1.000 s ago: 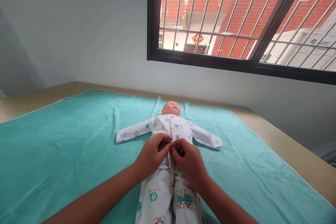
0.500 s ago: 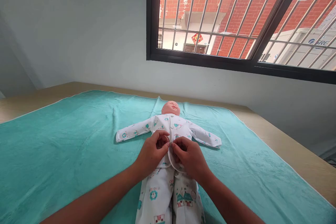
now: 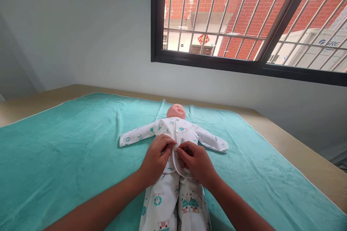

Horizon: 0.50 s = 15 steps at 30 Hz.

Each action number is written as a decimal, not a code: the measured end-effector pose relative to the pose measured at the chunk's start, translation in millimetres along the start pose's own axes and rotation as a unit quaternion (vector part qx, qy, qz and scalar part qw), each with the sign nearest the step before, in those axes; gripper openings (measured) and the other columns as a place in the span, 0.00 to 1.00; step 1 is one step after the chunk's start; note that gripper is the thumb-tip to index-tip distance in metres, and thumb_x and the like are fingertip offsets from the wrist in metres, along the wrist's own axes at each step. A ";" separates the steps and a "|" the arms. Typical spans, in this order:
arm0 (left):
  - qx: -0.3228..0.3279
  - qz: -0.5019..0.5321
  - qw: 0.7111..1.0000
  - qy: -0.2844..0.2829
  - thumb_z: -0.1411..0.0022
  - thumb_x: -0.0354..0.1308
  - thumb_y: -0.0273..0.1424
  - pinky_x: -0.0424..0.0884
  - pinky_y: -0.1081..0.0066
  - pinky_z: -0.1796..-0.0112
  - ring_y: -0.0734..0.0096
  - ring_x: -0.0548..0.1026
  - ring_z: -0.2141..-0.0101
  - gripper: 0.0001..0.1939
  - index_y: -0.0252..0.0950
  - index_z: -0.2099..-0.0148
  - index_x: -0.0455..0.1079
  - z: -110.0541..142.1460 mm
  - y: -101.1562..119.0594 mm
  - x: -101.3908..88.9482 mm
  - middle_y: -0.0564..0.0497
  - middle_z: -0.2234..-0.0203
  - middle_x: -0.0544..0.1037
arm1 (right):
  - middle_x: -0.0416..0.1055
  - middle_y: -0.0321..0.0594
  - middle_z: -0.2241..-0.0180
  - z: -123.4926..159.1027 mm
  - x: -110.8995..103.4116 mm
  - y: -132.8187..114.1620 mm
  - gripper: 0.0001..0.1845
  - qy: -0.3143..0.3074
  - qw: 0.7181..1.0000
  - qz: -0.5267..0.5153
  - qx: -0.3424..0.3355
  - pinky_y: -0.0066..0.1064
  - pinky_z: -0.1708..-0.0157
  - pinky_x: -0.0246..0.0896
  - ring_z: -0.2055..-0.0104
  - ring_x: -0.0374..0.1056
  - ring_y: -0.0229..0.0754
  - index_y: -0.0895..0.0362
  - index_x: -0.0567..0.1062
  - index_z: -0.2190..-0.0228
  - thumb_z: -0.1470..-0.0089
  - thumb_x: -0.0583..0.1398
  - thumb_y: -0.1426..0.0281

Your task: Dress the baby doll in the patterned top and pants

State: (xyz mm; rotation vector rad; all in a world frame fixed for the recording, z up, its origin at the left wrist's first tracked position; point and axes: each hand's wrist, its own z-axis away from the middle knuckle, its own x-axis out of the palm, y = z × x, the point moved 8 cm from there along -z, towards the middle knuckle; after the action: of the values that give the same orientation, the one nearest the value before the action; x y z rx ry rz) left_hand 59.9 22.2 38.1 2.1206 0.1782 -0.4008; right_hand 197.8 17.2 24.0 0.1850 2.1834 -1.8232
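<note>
A baby doll [image 3: 176, 111] lies on its back, arms stretched out sideways, its head toward the wall. It wears a white printed baby shirt [image 3: 187, 130] and matching printed trousers [image 3: 159, 207]. A button [image 3: 177, 131] shows high on the shirt front. My left hand [image 3: 159, 157] is closed at the lower shirt front, thumb and fingers bent together at the edge of the cloth. Opposite it, my right hand [image 3: 195, 160] pinches the shirt's front edge beside a small round button [image 3: 176, 148]. The cloth behind both hands is hidden.
A turquoise blanket [image 3: 81, 144] lies under the doll on a wooden surface [image 3: 295, 151]. Behind stands a pale wall [image 3: 94, 36] with a dark-framed window [image 3: 207, 62], barred outside.
My left thumb has drawn slightly back from the shirt's front edge, and the button between my hands shows more. My right hand has barely moved.
</note>
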 end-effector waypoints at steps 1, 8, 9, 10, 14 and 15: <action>0.016 -0.008 1.000 0.001 0.35 0.49 0.25 0.66 0.65 0.53 0.65 0.69 0.56 0.11 0.39 0.59 0.73 0.5 2.1 -0.3 0.48 0.60 0.72 | 0.67 0.32 0.80 0.0 -0.2 0.2 0.11 0.002 1.000 0.003 0.000 0.28 0.78 0.57 0.80 0.62 0.36 0.55 0.72 0.73 0.44 0.59 0.61; 0.092 -0.098 0.991 0.001 0.34 0.49 0.24 0.60 0.58 0.44 0.59 0.61 0.42 0.16 0.43 0.51 0.73 4.0 8.4 -4.9 0.47 0.41 0.64 | 0.66 0.32 0.81 4.3 -0.6 1.7 0.11 0.018 1.000 0.002 -0.016 0.27 0.78 0.56 0.80 0.62 0.36 0.55 0.68 0.74 0.42 0.57 0.63; 0.108 -0.107 0.988 -0.009 0.34 0.49 0.25 0.60 0.57 0.44 0.59 0.62 0.43 0.15 0.42 0.51 0.73 4.1 10.2 -4.6 0.47 0.42 0.65 | 0.66 0.32 0.81 5.8 -1.4 -0.4 0.11 0.026 0.999 0.025 -0.034 0.27 0.77 0.56 0.79 0.61 0.36 0.55 0.69 0.73 0.42 0.56 0.63; 0.120 -0.114 0.986 -0.017 0.34 0.49 0.25 0.60 0.58 0.45 0.59 0.64 0.44 0.14 0.41 0.51 0.73 3.9 11.4 -4.9 0.46 0.45 0.68 | 0.67 0.32 0.80 7.7 -2.2 -4.0 0.10 0.035 0.996 0.058 -0.060 0.27 0.76 0.55 0.78 0.61 0.36 0.55 0.69 0.73 0.42 0.56 0.64; 0.123 -0.130 0.984 -0.013 0.33 0.49 0.28 0.67 0.63 0.54 0.63 0.71 0.57 0.11 0.37 0.55 0.72 1.6 11.2 -10.2 0.46 0.60 0.75 | 0.68 0.35 0.76 19.0 6.6 -24.3 0.09 0.017 0.960 0.215 -0.176 0.28 0.71 0.53 0.74 0.59 0.36 0.55 0.70 0.73 0.41 0.55 0.68; 0.124 -0.137 0.983 -0.014 0.33 0.49 0.28 0.67 0.64 0.56 0.64 0.71 0.59 0.10 0.37 0.56 0.72 1.6 11.7 -10.4 0.46 0.62 0.76 | 0.67 0.35 0.76 22.6 11.7 -28.4 0.10 -0.004 0.949 0.245 -0.199 0.28 0.71 0.52 0.74 0.59 0.36 0.55 0.70 0.74 0.41 0.54 0.69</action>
State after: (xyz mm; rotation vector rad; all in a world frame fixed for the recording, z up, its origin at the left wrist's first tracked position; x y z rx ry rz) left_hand 53.1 14.8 50.2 2.3410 0.4249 -0.6433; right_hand 181.9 -11.3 43.6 0.5686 2.1902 -1.0963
